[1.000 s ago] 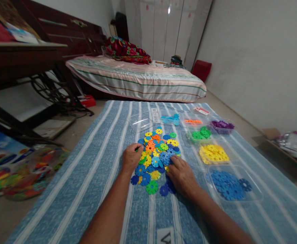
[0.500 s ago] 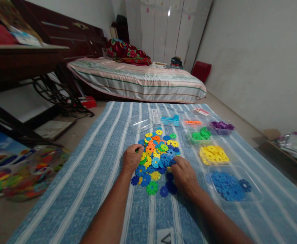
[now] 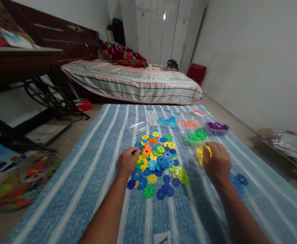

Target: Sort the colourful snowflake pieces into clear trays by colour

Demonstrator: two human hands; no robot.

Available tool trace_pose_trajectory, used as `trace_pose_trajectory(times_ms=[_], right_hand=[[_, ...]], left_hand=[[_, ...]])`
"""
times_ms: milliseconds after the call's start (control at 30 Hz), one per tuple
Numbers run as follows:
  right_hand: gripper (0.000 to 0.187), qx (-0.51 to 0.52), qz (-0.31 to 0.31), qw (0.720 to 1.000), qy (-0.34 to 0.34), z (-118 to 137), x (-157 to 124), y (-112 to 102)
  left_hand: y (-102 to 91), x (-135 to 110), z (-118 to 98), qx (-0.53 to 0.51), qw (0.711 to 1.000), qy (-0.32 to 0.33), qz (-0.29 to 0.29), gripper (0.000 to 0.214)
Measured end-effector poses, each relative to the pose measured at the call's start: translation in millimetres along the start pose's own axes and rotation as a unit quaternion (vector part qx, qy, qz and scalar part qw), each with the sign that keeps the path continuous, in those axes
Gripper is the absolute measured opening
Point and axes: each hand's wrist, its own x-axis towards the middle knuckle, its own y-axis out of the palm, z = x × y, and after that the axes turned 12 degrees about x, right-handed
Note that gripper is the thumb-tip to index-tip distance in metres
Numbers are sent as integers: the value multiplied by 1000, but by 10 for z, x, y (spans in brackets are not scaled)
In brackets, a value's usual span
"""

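Observation:
A pile of toothed plastic snowflake discs [image 3: 152,165] in mixed colours lies on the striped cloth. My left hand [image 3: 128,162] is closed at the pile's left edge, with a sliver of a green disc [image 3: 133,153] showing between thumb and fingers. Over to the right, my right hand [image 3: 218,164] pinches a yellow snowflake disc [image 3: 209,151] above the tub of yellow discs [image 3: 199,155], hiding much of it. Partly behind my right forearm sits the tub of blue discs [image 3: 242,179]. Light green discs [image 3: 184,177] lie at the pile's right side.
Further back stand clear tubs with green discs [image 3: 198,135], orange discs [image 3: 189,124], purple discs [image 3: 217,126] and light blue discs [image 3: 167,121]. A clear lid [image 3: 138,123] lies at the back left. Beyond the cloth is a bed [image 3: 135,81].
My right hand has left the pile and moved right to the yellow tub, a yellow disc in its fingers. Light green discs now show where it was. My left hand has stayed by the pile.

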Motion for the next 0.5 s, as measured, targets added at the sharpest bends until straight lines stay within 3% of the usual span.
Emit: trace_pose_trajectory(times_ms=[67, 267, 367, 500], right_hand=[[16, 37, 22, 999, -13, 124, -94, -1], [21, 156, 174, 971, -41, 559, -520, 219], [24, 167, 192, 966, -42, 572, -597, 318], [22, 186, 165, 968, -18, 461, -616, 487]], left_hand=[[-6, 2, -5, 4, 1000, -1, -4, 23], [-21, 10, 19, -3, 1000, 8, -2, 22], [-21, -4, 31, 1, 1000, 10, -3, 22], [-24, -33, 15, 5, 1000, 13, 0, 23]])
